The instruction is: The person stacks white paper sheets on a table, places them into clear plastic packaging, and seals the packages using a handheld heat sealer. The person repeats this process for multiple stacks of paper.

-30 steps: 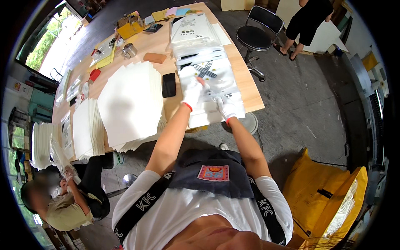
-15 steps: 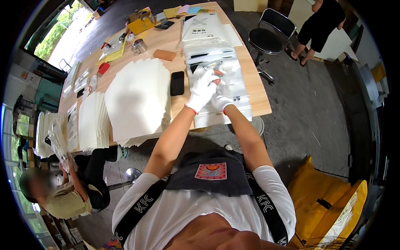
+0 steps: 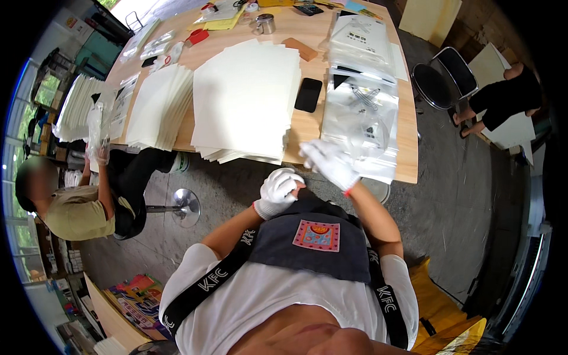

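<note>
Head view, looking down over a wooden worktop (image 3: 307, 127). The left hand (image 3: 278, 190), in a white glove, is held just in front of the worktop's near edge above the dark apron (image 3: 313, 236); its fingers are curled into a loose fist, and whether anything lies inside cannot be told. The right hand (image 3: 329, 163), also in a white glove, is raised at the worktop's near edge with its fingers spread open and gripping nothing, just below a pile of clear plastic bags (image 3: 361, 118). The two hands are near each other but apart. The clear plastic bags lie on the right part of the worktop, some showing dark printed shapes; a second, flatter stack of bags (image 3: 362, 36) lies beyond them. A black phone (image 3: 308, 94) rests face up between the bags and a large stack of white sheets (image 3: 247, 100). Further left lies a second stack of white sheets (image 3: 160, 106). A small metal cup (image 3: 265, 23) and a brown block (image 3: 299, 49), possibly a sanding pad, stand toward the far side. At lower left a seated person (image 3: 77, 201) holds up a clear bag; a black chair (image 3: 441, 80) stands at the right.
</note>
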Demonstrator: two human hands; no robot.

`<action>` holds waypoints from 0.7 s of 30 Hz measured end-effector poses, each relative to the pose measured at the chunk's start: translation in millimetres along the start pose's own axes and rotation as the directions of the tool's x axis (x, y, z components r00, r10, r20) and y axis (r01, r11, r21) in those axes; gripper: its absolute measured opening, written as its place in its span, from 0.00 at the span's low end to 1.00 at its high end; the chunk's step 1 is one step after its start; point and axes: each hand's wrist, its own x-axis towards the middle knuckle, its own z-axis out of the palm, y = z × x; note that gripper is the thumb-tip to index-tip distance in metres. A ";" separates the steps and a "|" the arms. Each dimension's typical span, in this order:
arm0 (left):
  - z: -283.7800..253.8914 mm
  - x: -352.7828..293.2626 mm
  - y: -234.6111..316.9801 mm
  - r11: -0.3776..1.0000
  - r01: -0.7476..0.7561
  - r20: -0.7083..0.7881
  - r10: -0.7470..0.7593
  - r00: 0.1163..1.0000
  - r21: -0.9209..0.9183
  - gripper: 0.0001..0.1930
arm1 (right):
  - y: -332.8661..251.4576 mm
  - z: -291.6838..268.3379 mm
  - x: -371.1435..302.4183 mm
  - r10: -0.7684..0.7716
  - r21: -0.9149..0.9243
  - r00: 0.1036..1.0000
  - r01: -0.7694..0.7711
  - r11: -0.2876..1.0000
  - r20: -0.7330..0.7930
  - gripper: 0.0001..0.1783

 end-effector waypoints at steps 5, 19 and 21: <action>-30.6 -41.5 -16.3 0.975 0.217 0.012 -0.218 0.976 0.038 0.06 | -3.6 50.6 35.4 0.204 0.065 0.970 -0.214 0.975 0.129 0.39; -65.6 -121.8 -85.4 -0.544 0.369 0.653 -0.550 0.521 -0.753 0.19 | -30.9 31.2 -8.9 0.346 0.413 0.912 -0.409 0.814 0.221 0.21; -101.3 -93.5 -71.1 -0.653 0.252 0.685 -0.576 0.446 -0.714 0.24 | -17.2 6.6 -43.4 0.392 0.289 0.881 -0.460 0.840 0.264 0.23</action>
